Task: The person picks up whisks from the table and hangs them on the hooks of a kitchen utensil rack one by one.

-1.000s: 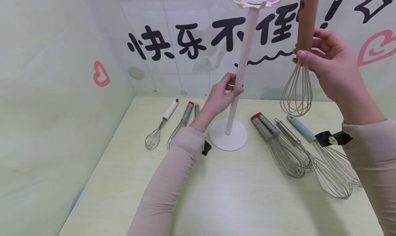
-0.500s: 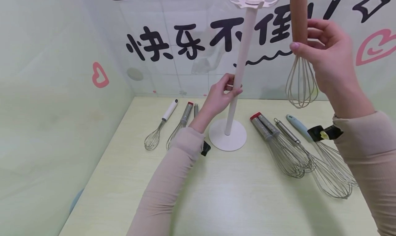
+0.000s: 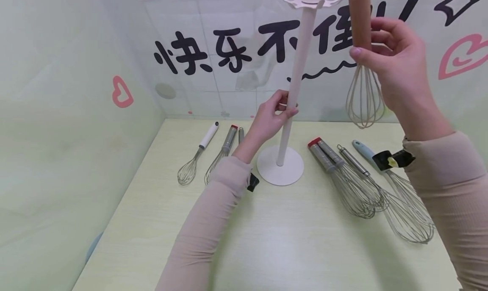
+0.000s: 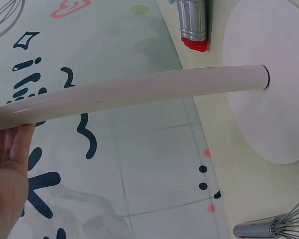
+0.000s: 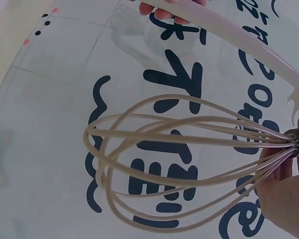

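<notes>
My left hand (image 3: 271, 116) grips the pole of a tall white stand (image 3: 301, 66) at about mid-height; its round base (image 3: 293, 172) rests on the table. Curved hooks (image 3: 310, 2) ring the stand's top. Up at the right, my right hand (image 3: 400, 62) holds a whisk with a brown wooden handle (image 3: 360, 18) between thumb and fingers, low on the handle. Its beige wire loops (image 5: 154, 134) hang downward, clear of the table. The handle's upper end runs out of the head view, right of the hooks and close to them.
Right of the base lie two grey-handled whisks with red ends (image 3: 324, 155), a steel whisk (image 3: 354, 160) and a blue-handled whisk (image 3: 366, 153). On the left are a white-handled whisk (image 3: 207, 138) and a grey one with a red end (image 3: 229, 139). A printed wall covering (image 3: 228, 100) stands behind.
My right hand has carried the wooden-handled whisk left and a little upward, nearer the stand's hooks. The left hand keeps its grip on the pole.
</notes>
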The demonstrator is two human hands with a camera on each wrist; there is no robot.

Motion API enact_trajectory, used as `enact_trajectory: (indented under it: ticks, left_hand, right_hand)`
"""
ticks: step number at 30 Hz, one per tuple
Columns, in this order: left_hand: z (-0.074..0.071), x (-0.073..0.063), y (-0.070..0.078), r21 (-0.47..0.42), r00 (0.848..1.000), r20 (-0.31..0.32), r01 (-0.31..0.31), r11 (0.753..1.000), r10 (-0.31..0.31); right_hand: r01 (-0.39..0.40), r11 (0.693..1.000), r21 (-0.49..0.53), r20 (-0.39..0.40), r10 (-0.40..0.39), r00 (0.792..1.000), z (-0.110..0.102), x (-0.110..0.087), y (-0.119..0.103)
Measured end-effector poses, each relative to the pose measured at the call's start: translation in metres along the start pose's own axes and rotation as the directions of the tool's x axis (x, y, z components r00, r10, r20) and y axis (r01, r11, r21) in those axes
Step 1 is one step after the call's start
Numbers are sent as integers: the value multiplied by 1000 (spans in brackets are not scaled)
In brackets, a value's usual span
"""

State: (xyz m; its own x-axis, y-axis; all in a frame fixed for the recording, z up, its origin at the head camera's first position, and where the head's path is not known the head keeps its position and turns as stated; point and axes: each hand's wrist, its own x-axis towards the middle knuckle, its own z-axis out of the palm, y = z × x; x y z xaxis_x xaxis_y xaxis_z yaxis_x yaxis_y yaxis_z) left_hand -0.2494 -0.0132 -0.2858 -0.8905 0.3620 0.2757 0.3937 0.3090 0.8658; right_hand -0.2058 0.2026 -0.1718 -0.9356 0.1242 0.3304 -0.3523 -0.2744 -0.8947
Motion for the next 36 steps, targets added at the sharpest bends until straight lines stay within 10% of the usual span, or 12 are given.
enact_trajectory:
  ticks: [36]
  left_hand:
    - [0,0,0,3,1000,5,-2,1000,2]
  right_hand:
    - [-5,994,-107,3,5,1000,-1,3,0]
